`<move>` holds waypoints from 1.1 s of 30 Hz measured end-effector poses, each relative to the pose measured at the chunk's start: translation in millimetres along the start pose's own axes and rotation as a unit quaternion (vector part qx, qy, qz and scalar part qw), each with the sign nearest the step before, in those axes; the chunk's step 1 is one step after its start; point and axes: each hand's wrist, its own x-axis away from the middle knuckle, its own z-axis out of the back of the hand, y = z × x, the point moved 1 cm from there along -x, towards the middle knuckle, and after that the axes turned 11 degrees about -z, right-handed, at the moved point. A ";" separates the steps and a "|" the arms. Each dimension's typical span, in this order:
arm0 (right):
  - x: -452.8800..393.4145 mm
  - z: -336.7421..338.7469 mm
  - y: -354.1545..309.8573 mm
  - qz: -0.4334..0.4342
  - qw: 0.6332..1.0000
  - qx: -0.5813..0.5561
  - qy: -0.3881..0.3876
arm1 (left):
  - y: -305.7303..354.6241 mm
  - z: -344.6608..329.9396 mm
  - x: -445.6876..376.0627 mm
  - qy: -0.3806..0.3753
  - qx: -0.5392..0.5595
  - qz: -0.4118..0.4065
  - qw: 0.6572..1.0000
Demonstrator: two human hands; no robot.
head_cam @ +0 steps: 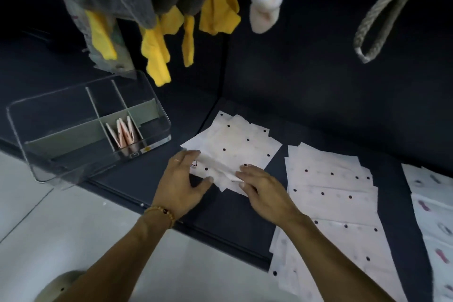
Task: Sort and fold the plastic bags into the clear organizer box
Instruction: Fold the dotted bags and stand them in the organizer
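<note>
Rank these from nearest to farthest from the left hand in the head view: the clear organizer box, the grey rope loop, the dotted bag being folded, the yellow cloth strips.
From the left hand:
1. Dotted bag being folded, touching the hand's fingers.
2. Clear organizer box, to the left.
3. Yellow cloth strips, hanging above.
4. Grey rope loop, far upper right.

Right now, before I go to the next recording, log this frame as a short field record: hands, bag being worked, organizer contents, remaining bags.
left hand: fingers spread, pressing the near-left edge of the dotted bag
right hand: on the bag's near-right edge, beside a raised fold
dotted bag: white with dark dots, partly folded, on the dark table
organizer box: clear, divided; folded bags upright in one middle compartment
other compartments: nothing visible inside
dotted pile: unfolded, right of the hands
printed bags: far right edge
</note>
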 end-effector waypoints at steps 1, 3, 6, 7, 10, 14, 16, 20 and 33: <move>5.6 3.7 0.4 0.001 0.999 -0.045 -0.011 | -0.4 2.0 0.0 -0.038 -0.051 -0.049 0.997; 18.9 7.7 1.3 -0.030 0.990 -0.125 -0.050 | -0.6 4.9 2.9 -0.098 -0.109 -0.114 0.983; 37.0 3.1 5.6 -0.084 0.980 -0.162 -0.081 | 2.0 6.7 15.9 -0.103 -0.037 -0.103 0.989; 42.8 0.9 5.0 -0.099 0.977 -0.173 -0.075 | 4.6 7.2 21.0 -0.100 0.004 -0.080 0.992; 56.8 -5.3 -3.1 -0.123 0.975 -0.179 -0.044 | 11.6 7.7 35.3 -0.073 0.108 0.004 0.991; 64.9 -15.1 -10.5 -0.109 0.981 -0.161 -0.014 | 11.3 14.3 48.5 -0.022 0.192 0.070 0.979; 67.1 -17.0 -10.6 -0.138 0.975 -0.172 -0.018 | 9.3 16.7 54.1 -0.018 0.246 0.106 0.963; 69.1 -15.2 -12.5 -0.215 0.938 -0.271 -0.014 | 4.5 9.9 62.9 -0.031 0.287 0.181 0.940; 60.3 -20.2 -7.0 -0.324 0.937 -0.110 0.070 | 9.2 -9.1 49.5 -0.016 -0.064 0.193 0.979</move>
